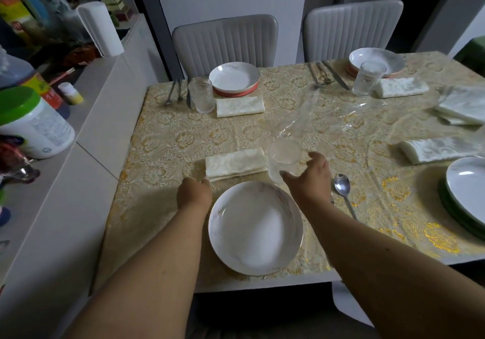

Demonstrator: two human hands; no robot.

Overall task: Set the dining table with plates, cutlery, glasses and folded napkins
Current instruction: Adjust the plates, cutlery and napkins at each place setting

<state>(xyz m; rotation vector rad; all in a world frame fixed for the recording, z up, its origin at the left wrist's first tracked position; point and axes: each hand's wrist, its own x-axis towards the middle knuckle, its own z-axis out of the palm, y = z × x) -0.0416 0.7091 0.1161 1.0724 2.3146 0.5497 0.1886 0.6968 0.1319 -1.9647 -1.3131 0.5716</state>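
Left hand (194, 193) pinches the napkin (235, 164) corner; right hand (311, 178), fingers spread, sits beside the glass (283, 158), plate (256, 227) between both.

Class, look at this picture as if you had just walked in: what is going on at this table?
A person is laying the near place. The left hand pinches the corner of a folded napkin beyond the plate; the right hand is open beside a glass. A spoon lies to the right. Two far places look fully set.

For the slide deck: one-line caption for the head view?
Left hand pinches folded cream napkin; right hand open beside clear glass, behind round white plate.
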